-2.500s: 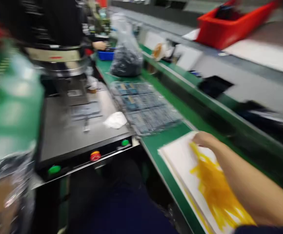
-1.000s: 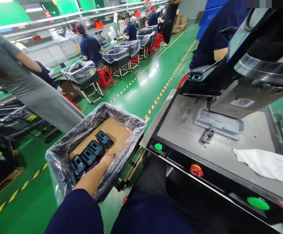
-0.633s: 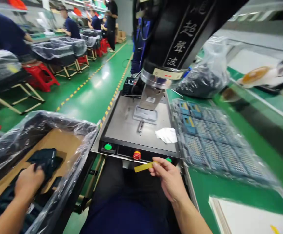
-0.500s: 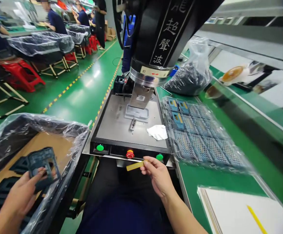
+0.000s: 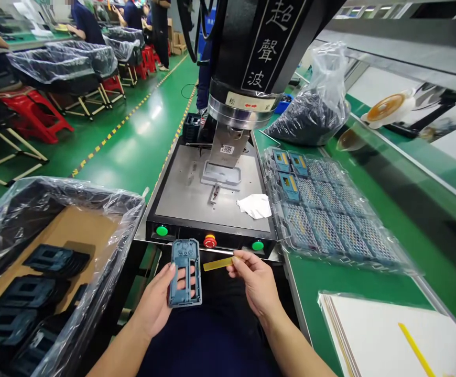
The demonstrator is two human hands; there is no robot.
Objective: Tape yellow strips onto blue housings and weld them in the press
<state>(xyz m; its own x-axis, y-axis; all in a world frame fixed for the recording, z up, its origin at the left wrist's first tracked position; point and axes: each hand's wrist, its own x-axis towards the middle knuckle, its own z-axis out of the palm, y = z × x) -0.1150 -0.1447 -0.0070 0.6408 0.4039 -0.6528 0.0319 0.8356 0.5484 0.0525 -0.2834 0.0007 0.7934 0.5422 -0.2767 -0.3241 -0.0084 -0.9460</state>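
My left hand (image 5: 155,301) holds a blue-grey plastic frame (image 5: 185,272) upright over my lap, just below the machine's front panel. My right hand (image 5: 253,280) pinches a thin yellow strip (image 5: 218,264) that points left toward the frame. Both hands are close together in front of the red button (image 5: 209,241). The welding machine's steel bed (image 5: 212,196) carries a grey fixture (image 5: 220,175) under the press head (image 5: 241,112).
A plastic-lined box (image 5: 47,262) with several stacked frames stands at my left. A clear tray (image 5: 326,214) of small parts lies right of the machine, white sheets (image 5: 389,335) with a yellow strip at the near right. Other people sit along the far left line.
My left hand lifted a frame out of the lined box and brought it right, over my lap next to the yellow strip. My right hand stayed in place.
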